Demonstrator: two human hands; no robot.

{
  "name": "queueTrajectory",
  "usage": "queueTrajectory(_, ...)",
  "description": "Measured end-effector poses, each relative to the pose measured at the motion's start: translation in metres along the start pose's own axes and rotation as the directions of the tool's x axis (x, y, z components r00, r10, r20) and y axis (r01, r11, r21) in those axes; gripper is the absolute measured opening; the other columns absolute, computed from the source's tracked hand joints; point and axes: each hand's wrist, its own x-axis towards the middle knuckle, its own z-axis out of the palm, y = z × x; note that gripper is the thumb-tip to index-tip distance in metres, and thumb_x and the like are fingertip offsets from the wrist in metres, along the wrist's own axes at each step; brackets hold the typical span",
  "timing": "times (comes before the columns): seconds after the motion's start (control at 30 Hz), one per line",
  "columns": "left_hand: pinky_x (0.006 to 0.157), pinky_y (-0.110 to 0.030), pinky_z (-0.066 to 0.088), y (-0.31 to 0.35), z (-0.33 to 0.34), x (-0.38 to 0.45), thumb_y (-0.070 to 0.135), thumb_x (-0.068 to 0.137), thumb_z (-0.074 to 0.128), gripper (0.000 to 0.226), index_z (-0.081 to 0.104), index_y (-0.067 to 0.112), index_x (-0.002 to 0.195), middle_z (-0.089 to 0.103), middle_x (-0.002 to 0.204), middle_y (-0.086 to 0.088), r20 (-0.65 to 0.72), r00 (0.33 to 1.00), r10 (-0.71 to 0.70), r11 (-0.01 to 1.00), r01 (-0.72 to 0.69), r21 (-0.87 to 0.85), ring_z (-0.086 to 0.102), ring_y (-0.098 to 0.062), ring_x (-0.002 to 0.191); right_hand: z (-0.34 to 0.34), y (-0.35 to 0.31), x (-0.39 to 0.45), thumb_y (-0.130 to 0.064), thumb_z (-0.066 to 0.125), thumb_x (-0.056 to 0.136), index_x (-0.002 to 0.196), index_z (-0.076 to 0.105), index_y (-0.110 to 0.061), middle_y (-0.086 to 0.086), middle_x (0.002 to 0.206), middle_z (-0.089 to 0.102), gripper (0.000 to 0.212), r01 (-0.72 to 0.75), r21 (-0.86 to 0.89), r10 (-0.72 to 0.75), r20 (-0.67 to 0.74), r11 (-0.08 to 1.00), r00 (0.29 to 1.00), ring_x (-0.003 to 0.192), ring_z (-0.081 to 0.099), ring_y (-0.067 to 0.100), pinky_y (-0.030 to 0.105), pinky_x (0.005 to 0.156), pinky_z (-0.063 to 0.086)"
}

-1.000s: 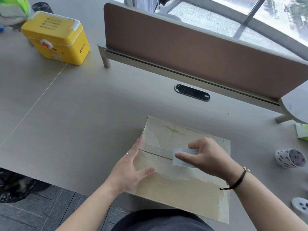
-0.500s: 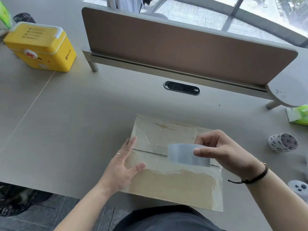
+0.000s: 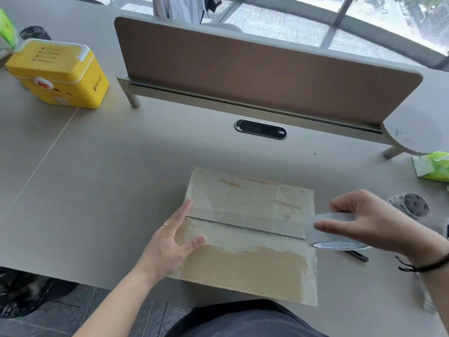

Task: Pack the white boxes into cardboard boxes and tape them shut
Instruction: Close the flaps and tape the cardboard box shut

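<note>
Taping the seam: roll (image 3: pixel 336 231) is pinched in right hand (image 3: pixel 371 224); box (image 3: pixel 252 237) is pressed beside it by flat left hand (image 3: pixel 170 242); tearing is needed next.

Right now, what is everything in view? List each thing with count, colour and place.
cardboard box: 1, tan, closed, near desk edge
tape roll: 1, grey, at the box's right edge, in the right hand
yellow case: 1, yellow with white trim, far left
divider: 1, brown, across the desk's far side
cable port: 1, black, oval, below the divider
patterned roll: 1, white with dark print, right
green packet: 1, green, far right
pen: 1, dark, under the tape roll
desk: 1, beige
hands: left flat on the box; right gripping the tape roll
</note>
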Motion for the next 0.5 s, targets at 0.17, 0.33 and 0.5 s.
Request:
queueTrajectory(0.17, 0.12, -0.022, 0.015, 0.001, 0.0, 0.001, 0.065, 0.078, 0.07, 0.087, 0.016, 0.071, 0.145, 0.022, 0.152, 0.041, -0.002, 1.0, 0.017, 0.996, -0.017, 0.085, 0.014, 0.021, 0.142, 0.025, 0.026, -0.004, -0.056, 0.077, 0.074, 0.059, 0.031, -0.01, -0.004, 0.049, 0.025, 0.067, -0.07, -0.172, 0.062, -0.05, 0.983, 0.997, 0.047, 0.025, 0.013, 0.034, 0.048, 0.025)
queueTrajectory(0.33, 0.122, -0.026, 0.017, 0.007, 0.003, 0.001, 0.071, 0.076, 0.066, 0.085, 0.016, 0.072, 0.144, 0.018, 0.154, 0.042, 0.02, 0.999, 0.025, 0.994, -0.027, 0.107, 0.009, 0.022, 0.142, 0.018, 0.063, -0.019, -0.055, 0.079, 0.073, 0.062, 0.025, -0.012, -0.005, 0.055, 0.017, 0.07, -0.183, -0.151, 0.165, -0.123, 0.972, 0.979, 0.051, 0.019, 0.012, 0.031, 0.052, 0.02)
queueTrajectory(0.5, 0.119, -0.041, 0.029, 0.013, 0.004, 0.001, 0.077, 0.08, 0.055, 0.088, -0.001, 0.068, 0.148, -0.019, 0.16, 0.036, 0.027, 1.0, -0.006, 0.945, -0.003, 0.327, 0.002, 0.009, 0.147, 0.027, 0.071, -0.014, -0.053, 0.079, 0.075, 0.054, 0.026, -0.016, -0.005, 0.048, 0.023, 0.068, -0.174, -0.137, 0.159, -0.115, 0.975, 0.98, 0.047, 0.024, 0.014, 0.033, 0.05, 0.022)
